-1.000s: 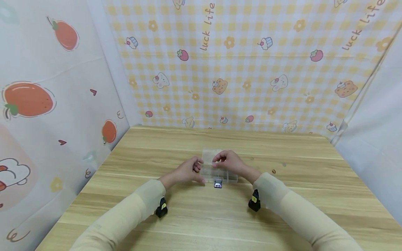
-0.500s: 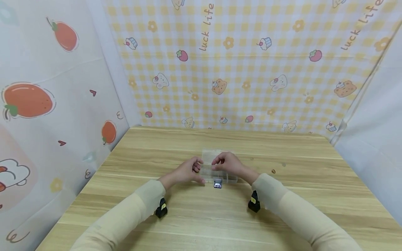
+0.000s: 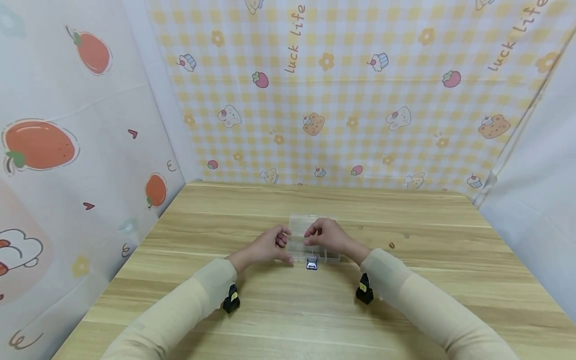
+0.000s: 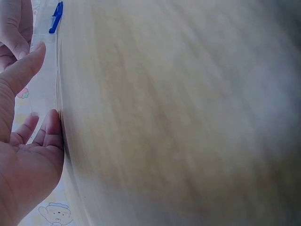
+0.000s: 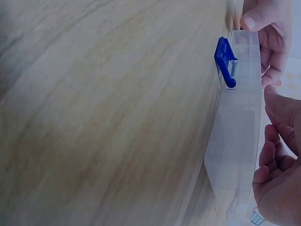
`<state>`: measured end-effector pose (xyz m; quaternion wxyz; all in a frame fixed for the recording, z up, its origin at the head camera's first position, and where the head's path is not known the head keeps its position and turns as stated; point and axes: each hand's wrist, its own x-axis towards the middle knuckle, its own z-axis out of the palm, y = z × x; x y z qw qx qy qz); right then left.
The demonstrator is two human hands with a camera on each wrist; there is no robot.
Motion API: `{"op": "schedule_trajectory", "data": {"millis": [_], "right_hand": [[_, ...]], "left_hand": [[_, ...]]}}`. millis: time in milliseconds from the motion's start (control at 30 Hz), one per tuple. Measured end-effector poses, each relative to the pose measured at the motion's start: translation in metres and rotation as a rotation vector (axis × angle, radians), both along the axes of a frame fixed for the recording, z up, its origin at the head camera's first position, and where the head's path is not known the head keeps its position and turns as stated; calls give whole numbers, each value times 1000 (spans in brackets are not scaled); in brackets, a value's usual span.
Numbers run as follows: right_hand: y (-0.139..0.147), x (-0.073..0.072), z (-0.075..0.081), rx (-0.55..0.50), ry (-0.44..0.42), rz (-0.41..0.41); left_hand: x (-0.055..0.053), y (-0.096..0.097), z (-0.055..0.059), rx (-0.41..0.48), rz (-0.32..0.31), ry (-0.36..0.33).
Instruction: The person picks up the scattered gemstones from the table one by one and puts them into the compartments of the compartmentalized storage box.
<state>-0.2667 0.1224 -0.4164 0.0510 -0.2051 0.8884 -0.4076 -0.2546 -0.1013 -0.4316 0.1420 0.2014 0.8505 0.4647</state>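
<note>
A clear plastic compartment box [image 3: 332, 255] lies on the wooden table, its transparent lid [image 3: 297, 222] folded back away from me. At its front edge is a blue latch [image 3: 312, 263], also plain in the right wrist view. My left hand [image 3: 271, 244] holds the box's left end, thumb at the front corner and fingers bent along the side. Over the compartments, my right hand [image 3: 329, 235] has its thumb and forefinger brought close together, the other fingers curled; I cannot tell whether something small sits between the tips. The right wrist view shows this hand [image 5: 282, 155] just above the box.
Right of the box lie a small brown ring-like piece [image 3: 392, 245], a greyish piece [image 3: 407, 235] and another tiny one [image 3: 361, 227]. A checked curtain [image 3: 351, 100] hangs behind the wooden table [image 3: 288, 305], and a fruit-print cloth [image 3: 99, 150] hangs at its left.
My right hand has shifted slightly lower over the compartments. My left hand, the box and the small pieces stay in place.
</note>
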Motion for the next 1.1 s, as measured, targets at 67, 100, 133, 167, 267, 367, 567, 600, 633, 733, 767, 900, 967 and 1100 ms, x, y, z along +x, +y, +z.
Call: {"op": "schedule_trajectory", "data": {"millis": [67,100,133,167,267,367,567,600,633,733,767,900,967,1100], "right_hand": [[0,0,0,5,2,-4],[1,0,0,6,1,-5],[0,0,1,7,-2,-6],[0,0,1,8,-4,-6],[0,1,2,8,-9,-3],[0,1,2,10,-5,2],[1,1,2,11,17,14],[1,1,2,10,18,12],[0,1,2,11,17,11],[1,1,2,19,12,3],[2,1,2,23,11,-2],[6,1,4,32,11,-22],[8,0,5,30,12,-30],[14,0,9,10,15,-43]], "left_hand": [[-1,0,0,1,0,-1],[-1,0,-1,1,1,-2],[-1,0,-1,2,2,-1],[-1,0,-1,1,3,-1],[-2,0,-2,-2,1,0],[-2,0,-2,-5,-1,1],[-3,-1,-3,-9,-13,-3],[-4,-1,-3,-10,-12,-5],[-3,-1,-3,-11,-12,-5],[-4,-1,-3,-11,-12,-7],[-4,-1,-3,-11,-11,-9],[-4,-1,-2,-2,-7,-14],[-4,0,-1,0,-4,-12],[-4,0,-1,-1,-4,1]]}}
